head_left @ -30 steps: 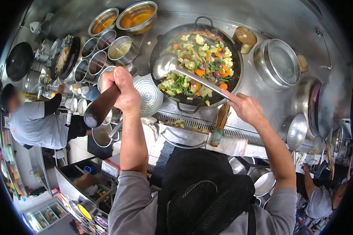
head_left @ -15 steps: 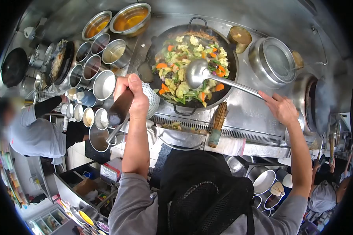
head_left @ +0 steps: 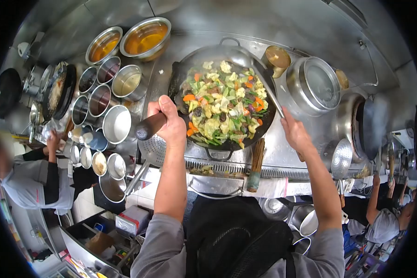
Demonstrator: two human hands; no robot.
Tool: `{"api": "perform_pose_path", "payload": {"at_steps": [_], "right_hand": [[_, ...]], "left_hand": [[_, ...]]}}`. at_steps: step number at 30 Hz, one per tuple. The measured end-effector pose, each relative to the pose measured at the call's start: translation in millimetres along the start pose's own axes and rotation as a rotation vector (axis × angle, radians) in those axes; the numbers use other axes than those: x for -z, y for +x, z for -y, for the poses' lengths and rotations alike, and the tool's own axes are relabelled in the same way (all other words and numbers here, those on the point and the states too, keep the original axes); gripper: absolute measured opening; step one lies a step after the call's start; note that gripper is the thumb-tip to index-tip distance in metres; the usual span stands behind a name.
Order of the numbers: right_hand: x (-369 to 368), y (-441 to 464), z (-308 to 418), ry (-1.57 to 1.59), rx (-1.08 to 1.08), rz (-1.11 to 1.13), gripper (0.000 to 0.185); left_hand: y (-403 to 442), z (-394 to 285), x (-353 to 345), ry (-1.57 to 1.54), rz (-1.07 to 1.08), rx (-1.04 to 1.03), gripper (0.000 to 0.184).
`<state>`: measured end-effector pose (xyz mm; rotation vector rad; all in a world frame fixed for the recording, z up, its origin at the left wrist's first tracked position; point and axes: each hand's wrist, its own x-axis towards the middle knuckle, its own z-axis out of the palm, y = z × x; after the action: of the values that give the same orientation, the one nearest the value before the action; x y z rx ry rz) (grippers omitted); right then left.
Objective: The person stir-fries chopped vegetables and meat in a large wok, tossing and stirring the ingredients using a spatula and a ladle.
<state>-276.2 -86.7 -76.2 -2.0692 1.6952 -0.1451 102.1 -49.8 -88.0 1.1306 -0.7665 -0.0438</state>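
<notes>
Head view: the left hand (head_left: 167,121) is clenched round a dark-brown, rounded wooden handle (head_left: 150,126); the right hand (head_left: 294,132) grips a long, silvery metal ladle (head_left: 273,97). Beyond and between both hands, a round black metal wok (head_left: 268,114) contains chopped green, orange and pale vegetables (head_left: 222,104), apparently well mixed; doneness cannot be judged, and serving appears outstanding.

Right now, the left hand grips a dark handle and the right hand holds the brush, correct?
Not quite: in the head view, the right hand holds the metal ladle; the brush lies apart. The left hand does grip a dark handle.
</notes>
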Motion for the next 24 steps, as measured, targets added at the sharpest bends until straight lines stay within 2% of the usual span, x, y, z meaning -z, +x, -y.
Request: {"api": "perform_pose_path", "payload": {"at_steps": [3, 5, 6, 8, 10, 12, 15, 16, 21, 22, 24], "right_hand": [[-14, 16, 10, -0.011, 0.027, 0.083, 0.052], [-16, 19, 25, 0.189, 0.040, 0.206, 0.053], [12, 12, 60, 0.423, -0.140, 0.382, 0.053], [27, 8, 64, 0.511, -0.190, 0.453, 0.054], [21, 7, 60, 0.594, -0.245, 0.531, 0.055], [5, 11, 57, 0.849, -0.238, 0.589, 0.053], [22, -12, 69, 0.842, -0.242, 0.552, 0.056], [26, -21, 69, 0.845, -0.242, 0.552, 0.056], [59, -66, 56, 0.778, -0.250, 0.452, 0.059], [65, -73, 52, 0.780, -0.246, 0.462, 0.059], [76, -89, 43, 0.577, -0.210, 0.392, 0.057]], "left_hand": [[8, 9, -10, -0.090, -0.012, 0.005, 0.039], [12, 6, -17, -0.166, -0.032, 0.072, 0.039], [16, 6, -18, -0.246, -0.014, 0.134, 0.039], [23, 10, -24, -0.388, 0.003, 0.194, 0.040], [27, 17, -31, -0.402, 0.008, 0.234, 0.039], [38, 17, -42, -0.415, -0.004, 0.319, 0.038], [52, 13, -34, -0.546, 0.056, 0.306, 0.038], [51, 5, -31, -0.504, 0.060, 0.253, 0.039], [45, -51, -20, -0.568, 0.119, 0.230, 0.039], [40, -61, -20, -0.595, 0.196, 0.180, 0.039], [29, -73, -15, -0.594, 0.322, 0.126, 0.039]]}}
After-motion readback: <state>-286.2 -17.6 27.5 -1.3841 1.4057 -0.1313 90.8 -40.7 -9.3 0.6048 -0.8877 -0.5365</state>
